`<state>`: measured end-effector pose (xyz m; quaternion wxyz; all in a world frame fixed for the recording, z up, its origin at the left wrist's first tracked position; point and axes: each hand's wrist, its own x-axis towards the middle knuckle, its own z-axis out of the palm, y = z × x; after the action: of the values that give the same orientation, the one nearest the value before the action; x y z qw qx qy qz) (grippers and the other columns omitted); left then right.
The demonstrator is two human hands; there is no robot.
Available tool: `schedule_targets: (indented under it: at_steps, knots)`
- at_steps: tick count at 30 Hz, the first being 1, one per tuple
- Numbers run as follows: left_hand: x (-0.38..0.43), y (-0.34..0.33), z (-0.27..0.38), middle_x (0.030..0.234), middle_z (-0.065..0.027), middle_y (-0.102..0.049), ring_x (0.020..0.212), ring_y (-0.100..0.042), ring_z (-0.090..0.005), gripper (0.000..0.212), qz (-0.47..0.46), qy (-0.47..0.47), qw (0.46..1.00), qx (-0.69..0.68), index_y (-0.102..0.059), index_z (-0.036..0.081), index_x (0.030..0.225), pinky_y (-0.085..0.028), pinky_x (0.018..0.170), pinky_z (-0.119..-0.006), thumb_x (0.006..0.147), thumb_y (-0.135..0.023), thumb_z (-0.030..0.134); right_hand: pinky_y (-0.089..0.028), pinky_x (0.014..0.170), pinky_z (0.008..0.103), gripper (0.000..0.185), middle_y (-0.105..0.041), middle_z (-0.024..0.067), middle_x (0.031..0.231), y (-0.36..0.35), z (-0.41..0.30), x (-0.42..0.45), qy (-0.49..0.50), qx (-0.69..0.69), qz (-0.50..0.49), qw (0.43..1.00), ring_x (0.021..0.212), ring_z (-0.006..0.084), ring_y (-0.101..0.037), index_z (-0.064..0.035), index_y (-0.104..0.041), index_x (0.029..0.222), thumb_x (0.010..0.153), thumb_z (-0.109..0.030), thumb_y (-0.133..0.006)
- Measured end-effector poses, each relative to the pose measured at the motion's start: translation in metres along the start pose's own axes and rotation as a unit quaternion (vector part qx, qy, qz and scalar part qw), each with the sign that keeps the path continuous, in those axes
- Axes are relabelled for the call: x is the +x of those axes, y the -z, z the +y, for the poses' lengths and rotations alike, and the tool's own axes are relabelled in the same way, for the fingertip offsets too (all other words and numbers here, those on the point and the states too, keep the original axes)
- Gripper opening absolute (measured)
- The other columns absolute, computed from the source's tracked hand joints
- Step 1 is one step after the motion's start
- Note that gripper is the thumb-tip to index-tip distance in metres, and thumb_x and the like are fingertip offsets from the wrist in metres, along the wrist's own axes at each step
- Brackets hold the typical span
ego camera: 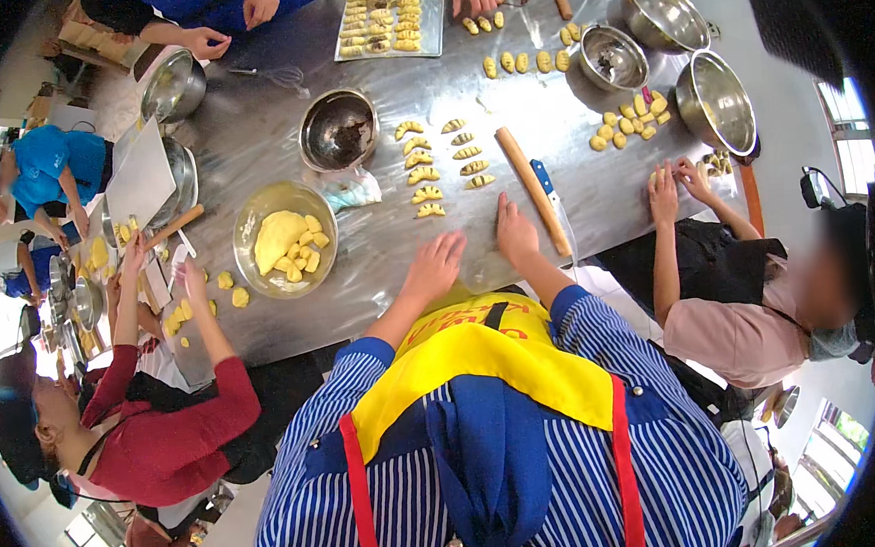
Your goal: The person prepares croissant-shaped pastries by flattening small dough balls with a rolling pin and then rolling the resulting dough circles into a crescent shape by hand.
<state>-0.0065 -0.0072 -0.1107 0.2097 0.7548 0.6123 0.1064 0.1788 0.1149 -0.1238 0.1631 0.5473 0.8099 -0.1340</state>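
Note:
My left hand [432, 265] rests on the steel table [376, 255] near its front edge, fingers extended and holding nothing visible. To its right, my right hand [516, 231] is at the table with fingers pointing forward; whether something small lies beneath it I cannot tell. Beyond my hands lie a column of curved, striped dough pieces [424, 174] and a column of straighter ones with dark stripes [468, 153]. A wooden rolling pin [532, 191] lies just right of my right hand, beside a blue-handled knife [544, 180]. A steel bowl [244, 244] at the left holds yellow dough.
A dark-stained bowl [309, 142] and a crumpled plastic bag [353, 188] stand beyond the dough bowl. Co-workers' hands are at the left, right and far side. A tray [434, 37] of shaped dough lies opposite; more steel bowls [720, 106] stand at the right.

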Motion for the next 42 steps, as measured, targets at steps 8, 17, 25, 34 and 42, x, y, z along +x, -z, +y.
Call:
schedule_targets:
  at_steps: [8, 17, 25, 34, 42]
  knots:
    - [-0.034, 0.007, 0.004, 0.141, -0.0067, -0.039, 0.131, -0.035, -0.0256, 0.057, -0.024, -0.080, 0.996, 0.013, -0.051, 0.014, 0.129, -0.035, 0.103, -0.046, 0.076, -0.068, 0.028, -0.056, 0.068, 0.0400, 0.061, -0.054, 0.0183, 0.112, -0.022, -0.032, -0.027, 0.015, 0.013, -0.024, 1.000, 0.085, 0.0305, -0.066, 0.0070, -0.022, 0.143, 0.088, -0.008, -0.044]
    - [-0.004, 0.011, 0.002, 0.133, -0.0048, -0.044, 0.123, -0.042, -0.0268, 0.044, -0.105, -0.072, 0.992, 0.011, -0.058, 0.012, 0.118, -0.041, 0.097, -0.044, 0.077, -0.068, 0.022, -0.055, 0.070, 0.0427, 0.065, -0.061, 0.0209, 0.106, -0.001, -0.027, -0.042, 0.064, 0.008, -0.105, 0.992, 0.086, 0.0328, -0.067, 0.0011, -0.020, 0.145, 0.087, -0.012, -0.046]
    - [0.052, 0.017, 0.007, 0.119, -0.0071, -0.054, 0.111, -0.048, -0.0289, 0.042, -0.106, -0.006, 0.994, -0.032, -0.059, 0.009, 0.117, -0.046, 0.088, -0.044, 0.076, -0.066, 0.018, -0.052, 0.078, 0.0456, 0.067, -0.066, 0.0221, 0.099, 0.005, -0.014, -0.044, 0.075, 0.065, -0.168, 0.981, 0.089, 0.0363, -0.066, -0.0093, -0.019, 0.148, 0.087, -0.015, -0.047]
    - [0.116, 0.044, 0.003, 0.120, -0.0043, -0.052, 0.113, -0.047, -0.0252, 0.053, 0.053, -0.051, 0.994, 0.083, -0.051, 0.013, 0.125, -0.044, 0.088, -0.044, 0.076, -0.069, 0.022, -0.055, 0.072, 0.0423, 0.072, -0.065, 0.0169, 0.103, 0.021, -0.004, -0.015, -0.018, 0.112, -0.040, 0.993, 0.087, 0.0315, -0.067, -0.0138, -0.015, 0.150, 0.087, -0.013, -0.048]
    - [0.142, 0.036, 0.002, 0.121, -0.0033, -0.053, 0.114, -0.046, -0.0228, 0.058, -0.001, -0.090, 0.988, 0.123, -0.050, 0.014, 0.129, -0.039, 0.093, -0.045, 0.076, -0.070, 0.028, -0.056, 0.066, 0.0386, 0.068, -0.059, 0.0164, 0.108, 0.023, 0.005, 0.018, 0.023, 0.052, -0.003, 0.998, 0.085, 0.0303, -0.067, -0.0150, -0.019, 0.149, 0.088, -0.014, -0.049]
